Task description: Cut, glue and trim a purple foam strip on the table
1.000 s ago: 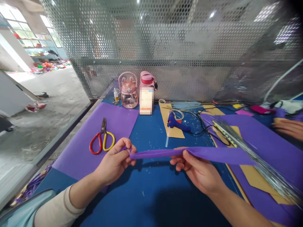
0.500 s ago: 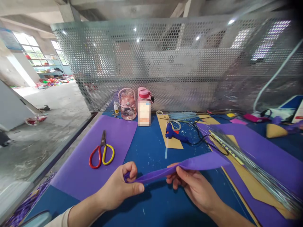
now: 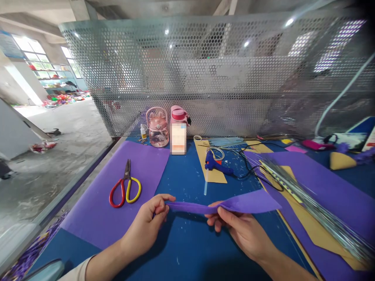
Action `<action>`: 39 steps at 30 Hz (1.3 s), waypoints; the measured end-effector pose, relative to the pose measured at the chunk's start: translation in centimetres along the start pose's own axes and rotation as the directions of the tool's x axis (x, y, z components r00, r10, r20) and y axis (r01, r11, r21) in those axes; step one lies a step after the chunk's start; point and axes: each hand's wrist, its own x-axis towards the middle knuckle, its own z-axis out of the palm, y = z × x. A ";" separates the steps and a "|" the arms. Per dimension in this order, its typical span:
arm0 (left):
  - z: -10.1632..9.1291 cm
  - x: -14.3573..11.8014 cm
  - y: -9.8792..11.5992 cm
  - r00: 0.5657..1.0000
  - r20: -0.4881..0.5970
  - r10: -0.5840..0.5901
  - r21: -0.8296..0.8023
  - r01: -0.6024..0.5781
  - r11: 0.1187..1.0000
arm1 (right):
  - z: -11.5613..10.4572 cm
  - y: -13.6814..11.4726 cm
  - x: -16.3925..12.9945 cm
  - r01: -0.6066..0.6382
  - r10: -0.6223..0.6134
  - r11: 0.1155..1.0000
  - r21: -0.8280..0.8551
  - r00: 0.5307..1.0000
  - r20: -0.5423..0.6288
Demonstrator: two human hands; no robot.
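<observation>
Over the middle of the blue, flat-topped desk (image 3: 187,246), well short of its far edge, a long purple strip of thin, matte sheet (image 3: 253,202) spans two bare hands. The left hand (image 3: 146,220) has its fingers curled closed, thumb against forefinger, on the narrow, folded end. The right hand (image 3: 247,232) pinches the strip farther along, thumb above and forefinger beneath, with only the material between them; its lower fingers curl loosely. To the right of this pinch the strip spreads into a broad, free end.

The material, paper or felt (the view does not settle which), is judged very light and pliable, firmer where folded, and not slippery. It probably creases readily and could tear under a hard pull. Suitable holds are a light pinch across the gathered folds at the narrow end and another where the fold opens.

Toward the desk's left edge, dark-bladed scissors with one red and one yellow handle (image 3: 127,173) lie on a flat purple sheet (image 3: 146,156).
</observation>
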 end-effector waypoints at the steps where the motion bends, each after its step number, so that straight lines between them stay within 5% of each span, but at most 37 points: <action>1: 0.1 -0.1 0.0 1.000 0.004 0.007 0.006 -0.007 1.000 | -0.1 0.1 0.0 0.000 0.000 1.000 -0.004 1.000 0.000; 11: -0.3 -0.6 0.8 0.979 -0.120 0.164 -0.130 -0.179 0.975 | -1.1 0.4 0.5 -0.049 0.057 0.995 0.081 0.993 -0.099; 18: -0.4 0.0 0.8 0.997 0.019 -0.076 -0.436 0.076 0.897 | -1.0 0.5 0.6 -0.059 0.068 0.994 0.089 0.993 -0.095; 26: -0.4 -0.3 1.2 0.975 0.178 -0.134 0.122 0.113 0.986 | -1.2 0.5 0.5 -0.016 0.013 0.999 0.044 0.998 0.055; 32: -0.5 -0.1 1.7 0.975 0.175 -0.138 0.284 0.084 0.955 | -1.1 0.5 0.5 -0.045 0.038 0.998 0.053 0.992 0.121; 36: -1.6 0.5 1.5 0.971 0.203 -0.127 0.358 0.047 0.933 | -1.7 0.0 0.8 0.037 -0.022 0.972 -0.232 0.997 0.068; 39: -2.8 1.3 1.6 0.981 0.181 -0.070 0.454 -0.021 0.891 | -2.1 -0.9 1.0 0.072 -0.053 0.850 -0.521 0.997 0.051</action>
